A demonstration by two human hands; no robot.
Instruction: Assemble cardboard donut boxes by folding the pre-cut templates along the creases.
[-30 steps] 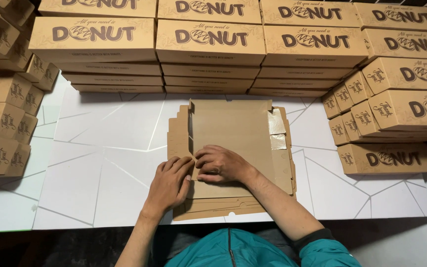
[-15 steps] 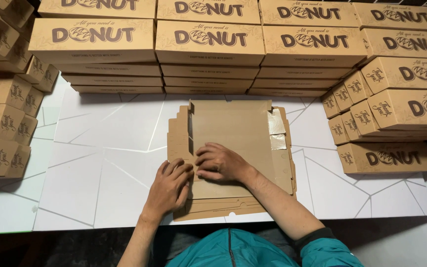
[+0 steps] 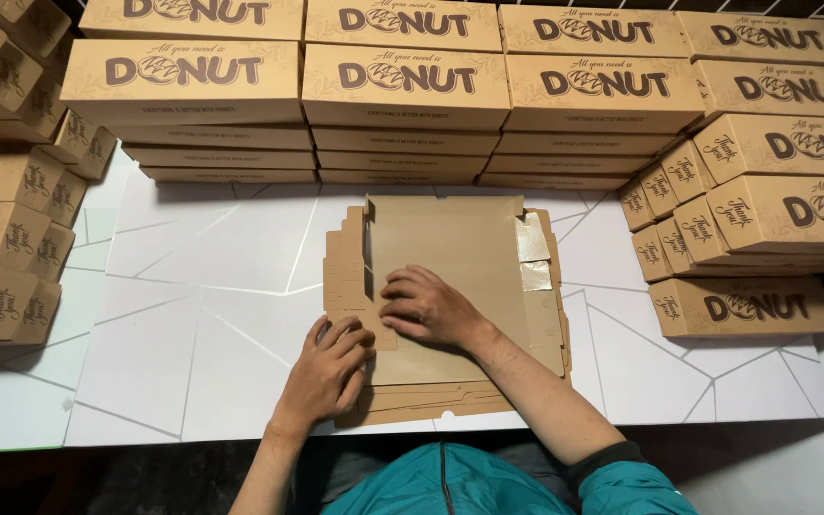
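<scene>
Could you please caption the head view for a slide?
Both hands, left hand and right hand, press flat cardboard blanks among stacked boxes.

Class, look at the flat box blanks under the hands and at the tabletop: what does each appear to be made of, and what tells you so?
Flat box blanks: most likely thin brown cardboard, matte, with die-cut tabs and crease lines. Tabletop: a smooth white surface with thin pale lines, possibly laminate or printed sheet; the look leaves that open.

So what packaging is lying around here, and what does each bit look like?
Flat box blanks: middle of the white table, unfolded brown cardboard pile, under both hands.
Back stacks: far edge, closed flat brown boxes with dark brown lettering.
Left stack: left edge, same boxes, ends showing.
Right stack: right side, same brown boxes.
</scene>
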